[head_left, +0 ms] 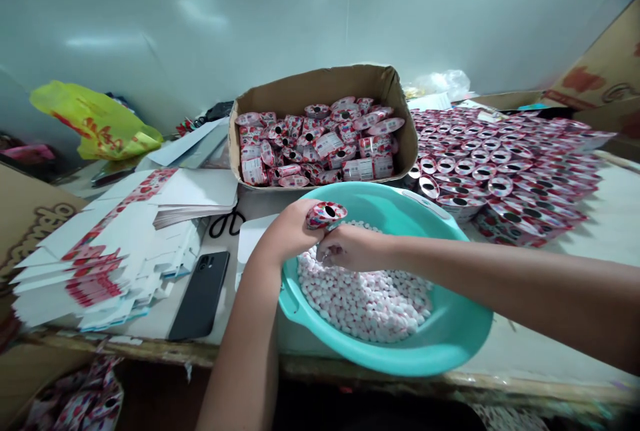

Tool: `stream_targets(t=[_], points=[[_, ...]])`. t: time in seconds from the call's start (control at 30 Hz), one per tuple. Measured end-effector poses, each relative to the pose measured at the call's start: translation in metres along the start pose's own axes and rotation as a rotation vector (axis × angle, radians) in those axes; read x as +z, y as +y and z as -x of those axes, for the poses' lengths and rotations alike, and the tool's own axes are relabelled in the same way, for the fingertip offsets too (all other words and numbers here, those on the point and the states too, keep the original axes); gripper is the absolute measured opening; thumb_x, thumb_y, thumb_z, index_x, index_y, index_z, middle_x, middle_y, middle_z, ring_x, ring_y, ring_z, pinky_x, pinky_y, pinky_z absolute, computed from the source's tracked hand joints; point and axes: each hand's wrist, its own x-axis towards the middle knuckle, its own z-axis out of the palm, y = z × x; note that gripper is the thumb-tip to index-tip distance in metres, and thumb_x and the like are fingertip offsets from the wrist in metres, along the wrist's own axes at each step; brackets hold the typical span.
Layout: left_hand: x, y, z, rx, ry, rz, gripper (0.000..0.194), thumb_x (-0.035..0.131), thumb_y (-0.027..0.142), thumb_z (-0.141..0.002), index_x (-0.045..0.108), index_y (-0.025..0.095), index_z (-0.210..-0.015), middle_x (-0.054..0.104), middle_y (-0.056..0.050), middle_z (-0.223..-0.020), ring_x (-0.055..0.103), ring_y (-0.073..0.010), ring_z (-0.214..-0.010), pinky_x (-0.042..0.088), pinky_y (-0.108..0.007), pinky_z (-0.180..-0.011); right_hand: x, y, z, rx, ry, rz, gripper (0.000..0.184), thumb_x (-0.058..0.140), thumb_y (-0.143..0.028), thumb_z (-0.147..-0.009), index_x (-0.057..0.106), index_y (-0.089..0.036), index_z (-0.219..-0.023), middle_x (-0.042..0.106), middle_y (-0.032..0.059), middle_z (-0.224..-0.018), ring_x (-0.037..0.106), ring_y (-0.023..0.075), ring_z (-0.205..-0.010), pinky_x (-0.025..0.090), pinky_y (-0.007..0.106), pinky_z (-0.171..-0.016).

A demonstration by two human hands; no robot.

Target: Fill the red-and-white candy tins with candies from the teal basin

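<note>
Left hand [297,223] grasps a printed packet [326,215] over a turquoise basin [457,308] of whitish pellets [367,308] — likely so spills land inside; the right hand [353,248] clenches alongside, contents hidden.

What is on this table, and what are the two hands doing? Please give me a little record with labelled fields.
Left hand: holding a patterned packet with a dark oval opening
Right hand: fingers curled, close below the packet; whether it holds anything is unclear
Basin: teal, containing many small white pieces
Behind basin: cardboard box holding similar packets
Right of box: a large mass of packets
Left of basin: dark phone, black scissors, white card stack
Far left: yellow bag
</note>
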Motion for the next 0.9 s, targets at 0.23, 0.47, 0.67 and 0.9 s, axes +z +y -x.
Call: stream_targets(t=[0.23, 0.47, 0.67, 0.9], points=[[-0.0016, 0.0013, 0.0005, 0.025, 0.025, -0.029, 0.026, 0.06, 0.011, -0.075, 0.071, 0.017, -0.099, 0.072, -0.005, -0.101, 0.065, -0.0224, -0.093, 0.048, -0.029, -0.08, 0.0027, 0.0049, -0.002, -0.041, -0.013, -0.001, 0.016, 0.053, -0.002, -0.075, 0.064, -0.012, -0.075, 0.063, 0.0014, -0.073, 0.05, 0.0111, -0.067, 0.036, 0.023, -0.063], [-0.0029, 0.0049, 0.0008, 0.031, 0.021, -0.033, 0.02, 0.06, 0.012, -0.076, 0.069, 0.017, -0.094, 0.072, -0.004, -0.097, 0.065, -0.0217, -0.09, 0.047, -0.028, -0.077, 0.0005, 0.001, -0.0005, -0.024, -0.001, 0.057, 0.015, 0.051, -0.008, -0.082, 0.059, -0.014, -0.071, 0.06, 0.0023, -0.072, 0.047, 0.0124, -0.067, 0.034, 0.026, -0.064], [-0.0021, 0.0033, 0.0007, 0.022, 0.012, -0.039, 0.028, 0.061, 0.012, -0.075, 0.07, 0.018, -0.101, 0.073, -0.004, -0.102, 0.066, -0.0228, -0.096, 0.049, -0.028, -0.082, 0.0004, 0.0009, 0.0005, 0.007, -0.007, 0.109, 0.012, 0.056, -0.008, -0.082, 0.066, -0.013, -0.078, 0.066, 0.0046, -0.079, 0.052, 0.0141, -0.072, 0.036, 0.026, -0.067], [-0.0015, 0.0034, 0.0013, 0.017, -0.014, -0.045, 0.028, 0.059, 0.012, -0.075, 0.071, 0.018, -0.1, 0.073, -0.006, -0.102, 0.066, -0.0233, -0.095, 0.049, -0.03, -0.082, 0.0002, 0.0011, 0.0003, 0.009, -0.03, 0.153, 0.015, 0.056, -0.008, -0.082, 0.07, -0.013, -0.082, 0.069, 0.0061, -0.083, 0.054, 0.0148, -0.074, 0.038, 0.026, -0.068]])
